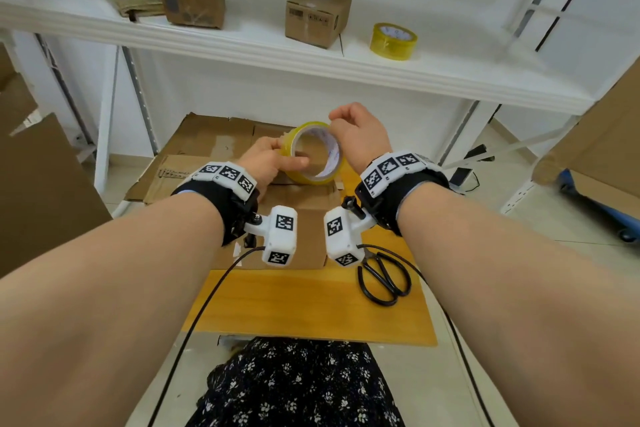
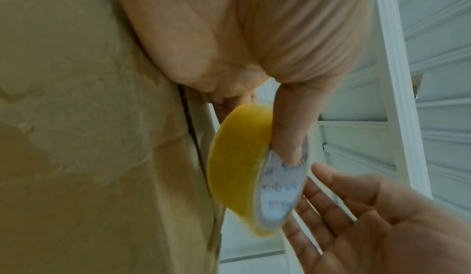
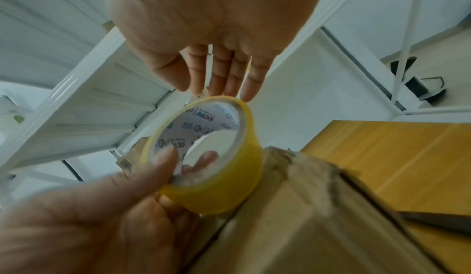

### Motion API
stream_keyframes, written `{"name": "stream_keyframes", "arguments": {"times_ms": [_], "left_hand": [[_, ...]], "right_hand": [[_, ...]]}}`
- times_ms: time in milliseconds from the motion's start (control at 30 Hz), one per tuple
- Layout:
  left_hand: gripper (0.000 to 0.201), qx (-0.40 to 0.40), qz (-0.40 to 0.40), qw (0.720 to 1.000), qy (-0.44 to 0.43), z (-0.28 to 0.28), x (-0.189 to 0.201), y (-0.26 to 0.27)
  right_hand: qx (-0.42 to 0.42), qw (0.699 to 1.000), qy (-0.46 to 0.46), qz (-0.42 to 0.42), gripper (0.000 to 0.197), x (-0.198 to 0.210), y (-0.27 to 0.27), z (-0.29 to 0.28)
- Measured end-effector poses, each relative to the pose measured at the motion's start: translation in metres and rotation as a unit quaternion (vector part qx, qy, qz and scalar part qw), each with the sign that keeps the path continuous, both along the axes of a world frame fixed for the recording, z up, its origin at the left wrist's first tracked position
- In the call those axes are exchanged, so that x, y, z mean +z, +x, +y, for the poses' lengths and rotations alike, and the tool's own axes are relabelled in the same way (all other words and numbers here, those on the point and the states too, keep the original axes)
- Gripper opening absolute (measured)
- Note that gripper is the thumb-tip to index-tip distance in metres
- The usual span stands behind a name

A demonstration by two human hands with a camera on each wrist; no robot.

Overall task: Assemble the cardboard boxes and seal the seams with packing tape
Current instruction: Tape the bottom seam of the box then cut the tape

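Tape roll (image 1: 317,152) held on edge over the box (image 1: 298,218) by left hand (image 1: 265,163), thumb in core; right hand (image 1: 358,132), fingers loose and holding nothing, sits at its top rim, nearer the free end.

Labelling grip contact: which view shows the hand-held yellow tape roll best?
Right wrist view: the yellow packing tape roll faces the camera, printed core readable, the left hand pinching its rim, the right hand above. Head view shows it smaller, between both hands. Left wrist view shows it edge-on and blurred.
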State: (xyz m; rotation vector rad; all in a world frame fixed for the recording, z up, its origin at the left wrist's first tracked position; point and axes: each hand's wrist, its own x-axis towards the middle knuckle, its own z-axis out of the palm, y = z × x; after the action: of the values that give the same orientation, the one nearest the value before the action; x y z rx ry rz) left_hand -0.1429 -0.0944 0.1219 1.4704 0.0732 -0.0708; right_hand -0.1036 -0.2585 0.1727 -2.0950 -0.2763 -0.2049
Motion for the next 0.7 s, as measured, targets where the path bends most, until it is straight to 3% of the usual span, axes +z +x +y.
{"name": "stream_keyframes", "arguments": {"times_ms": [100, 200, 300, 433, 600, 700], "left_hand": [[0.040, 0.004, -0.017, 1.000, -0.012, 0.004, -0.003, -0.001], [0.045, -0.004, -0.033, 0.999, -0.029, 0.007, -0.005, -0.002], [0.048, -0.006, -0.039, 0.998, -0.055, 0.009, -0.005, -0.003], [0.050, -0.012, -0.042, 0.996, -0.076, 0.007, -0.002, -0.005], [0.055, -0.014, -0.012, 0.998, -0.066, 0.003, 0.001, -0.006], [0.047, -0.006, -0.012, 0.999, -0.053, 0.001, 0.002, -0.009]], "right_hand": [[0.026, 0.999, -0.020, 0.038, 0.027, 0.010, 0.005, 0.008], [0.076, 0.989, -0.116, 0.057, 0.043, 0.018, 0.005, 0.017], [0.108, 0.983, -0.139, 0.049, 0.030, 0.019, 0.002, 0.022], [0.128, 0.988, -0.083, 0.028, 0.019, 0.018, 0.004, 0.020], [0.127, 0.989, -0.071, 0.019, 0.021, 0.015, 0.009, 0.019], [0.120, 0.990, -0.074, 0.019, 0.022, 0.018, 0.007, 0.021]]}}
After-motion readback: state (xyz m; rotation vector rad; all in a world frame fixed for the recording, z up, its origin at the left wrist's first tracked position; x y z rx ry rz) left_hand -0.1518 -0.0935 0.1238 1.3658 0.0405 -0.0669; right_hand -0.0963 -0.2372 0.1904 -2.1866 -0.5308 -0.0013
